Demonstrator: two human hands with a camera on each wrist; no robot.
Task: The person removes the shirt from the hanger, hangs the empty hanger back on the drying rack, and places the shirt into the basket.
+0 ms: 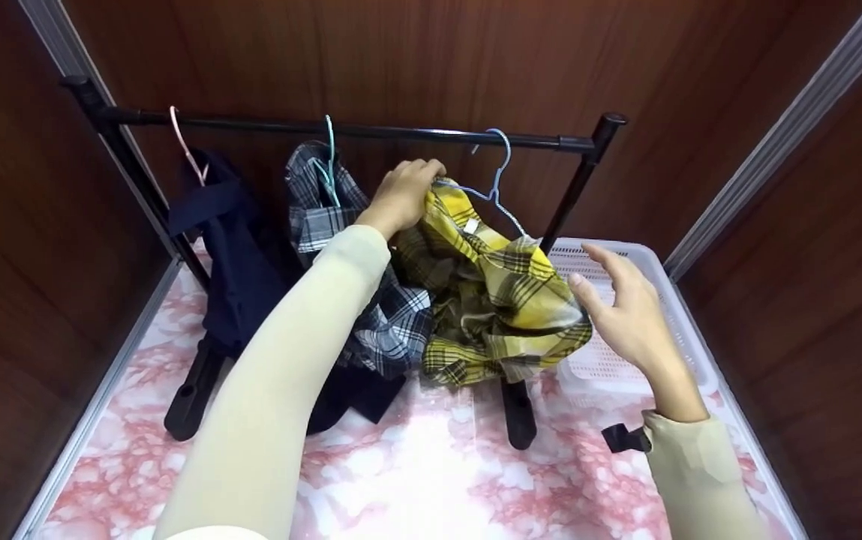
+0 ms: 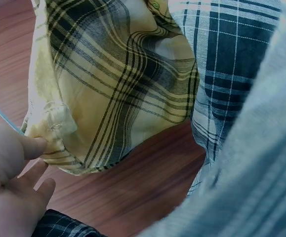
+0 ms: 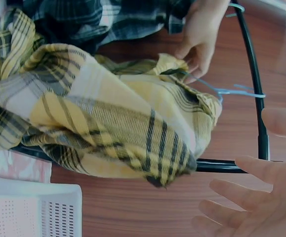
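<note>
Head view hides most of the left hand [image 1: 403, 196] behind its own knuckles, though its fingers plainly pinch the yellow shirt [image 1: 498, 296] at the collar, up by the blue hanger [image 1: 497, 180] on the rail [image 1: 340, 129]. Right wrist view shows that pinch from below (the head view cannot). The right hand [image 1: 629, 315] hovers just beside the shirt, fingers spread and holding nothing. A basket [image 1: 674, 300] sits half hidden behind it.
</note>
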